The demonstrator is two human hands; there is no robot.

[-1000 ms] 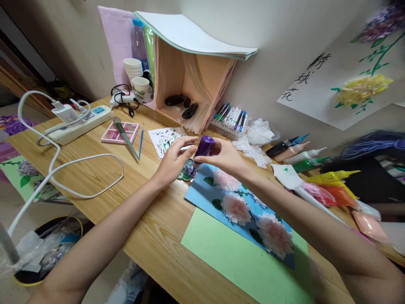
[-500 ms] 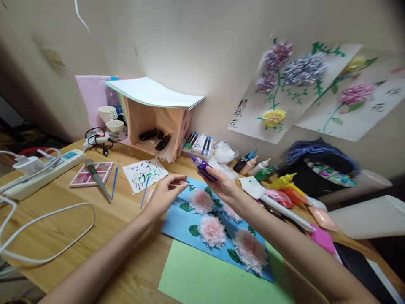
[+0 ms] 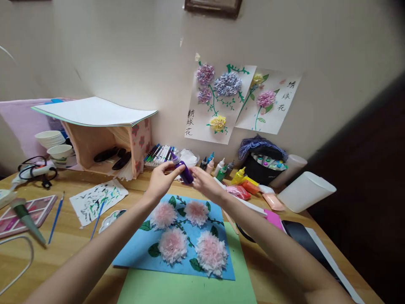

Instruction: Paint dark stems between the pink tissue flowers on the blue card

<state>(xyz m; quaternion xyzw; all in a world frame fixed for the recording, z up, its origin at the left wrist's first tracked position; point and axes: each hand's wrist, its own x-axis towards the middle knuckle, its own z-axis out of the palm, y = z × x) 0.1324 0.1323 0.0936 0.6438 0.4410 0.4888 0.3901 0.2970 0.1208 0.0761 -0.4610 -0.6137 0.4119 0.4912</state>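
A purple paint bottle [image 3: 184, 172] with a pointed nozzle is held up, tilted with its tip to the upper left, above the far edge of the blue sheet. My left hand [image 3: 162, 179] is closed on its upper part, thumb and fingers pinching near the neck. My right hand [image 3: 205, 181] grips the lower part from the other side. Below lies the blue sheet [image 3: 133, 249], bearing several pink ruffled paper flowers [image 3: 173, 245] and dark green painted leaves [image 3: 154, 250]. It rests partly over a light green sheet [image 3: 186, 291].
Behind stand more paint bottles [image 3: 219, 167], markers [image 3: 161, 154] and a box organizer [image 3: 142, 143]. On the left are a paint-daubed paper [image 3: 98, 202], a brush [image 3: 57, 217] and a palette [image 3: 109, 221]. A white container [image 3: 308, 192] stands right; flower pictures [image 3: 211, 105] hang on the wall.
My view has turned to the right. My left hand, earlier apart from the bottle with fingers loosely curved, has come onto its upper part. The right hand still holds the bottle.
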